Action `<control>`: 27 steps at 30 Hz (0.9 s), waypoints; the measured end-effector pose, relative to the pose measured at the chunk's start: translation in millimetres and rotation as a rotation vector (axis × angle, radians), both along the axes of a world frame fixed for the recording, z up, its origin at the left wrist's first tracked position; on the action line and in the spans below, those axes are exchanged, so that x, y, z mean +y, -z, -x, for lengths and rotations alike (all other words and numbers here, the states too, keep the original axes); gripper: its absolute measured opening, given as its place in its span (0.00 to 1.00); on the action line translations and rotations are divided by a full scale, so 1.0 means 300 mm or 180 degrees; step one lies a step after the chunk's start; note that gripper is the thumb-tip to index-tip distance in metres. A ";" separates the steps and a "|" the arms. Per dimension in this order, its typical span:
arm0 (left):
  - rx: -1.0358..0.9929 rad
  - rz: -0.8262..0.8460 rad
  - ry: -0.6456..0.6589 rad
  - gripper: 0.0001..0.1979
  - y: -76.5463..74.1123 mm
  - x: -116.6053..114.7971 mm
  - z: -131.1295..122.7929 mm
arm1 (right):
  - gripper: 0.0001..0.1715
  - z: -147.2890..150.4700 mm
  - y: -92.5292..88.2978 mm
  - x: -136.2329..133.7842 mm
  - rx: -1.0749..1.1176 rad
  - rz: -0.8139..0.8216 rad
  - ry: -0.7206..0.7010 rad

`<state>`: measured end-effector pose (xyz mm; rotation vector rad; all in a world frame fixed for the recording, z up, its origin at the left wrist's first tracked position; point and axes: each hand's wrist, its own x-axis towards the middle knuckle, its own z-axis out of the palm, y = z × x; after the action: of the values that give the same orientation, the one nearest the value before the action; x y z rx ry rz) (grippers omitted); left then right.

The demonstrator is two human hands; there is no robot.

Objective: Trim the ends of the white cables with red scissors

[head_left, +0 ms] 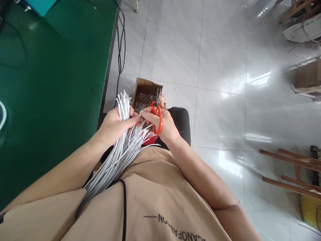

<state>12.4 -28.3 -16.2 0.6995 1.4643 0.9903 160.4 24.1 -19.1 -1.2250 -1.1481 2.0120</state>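
Floor (220, 60) laid in pale grey tile, glossy; window-like glare (229, 164) thrown back toward 4 o'clock. Green table (62, 67) set from 8 to 11 o'clock. Black cords (124, 36) strung beside its edge at 11. Wooden frame (291, 160) seen between 3 and 4; yellow object (311, 209) cut off at 4. Box (308, 75) placed between 2 and 3.

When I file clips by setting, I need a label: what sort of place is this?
Probably some sort of workshop: a thick bundle of pale cables in the left hand, a red-handled tool in the right hand, and a cardboard box holding small scraps.
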 end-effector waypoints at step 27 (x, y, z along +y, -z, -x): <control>0.0908 0.0044 0.0200 0.18 0.006 -0.002 0.010 | 0.08 -0.009 0.009 -0.012 -0.0422 -0.0317 0.0002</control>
<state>9.5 -28.8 -18.0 0.8993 1.6827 0.8561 163.0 20.4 -21.7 -1.3238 -1.2942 1.8725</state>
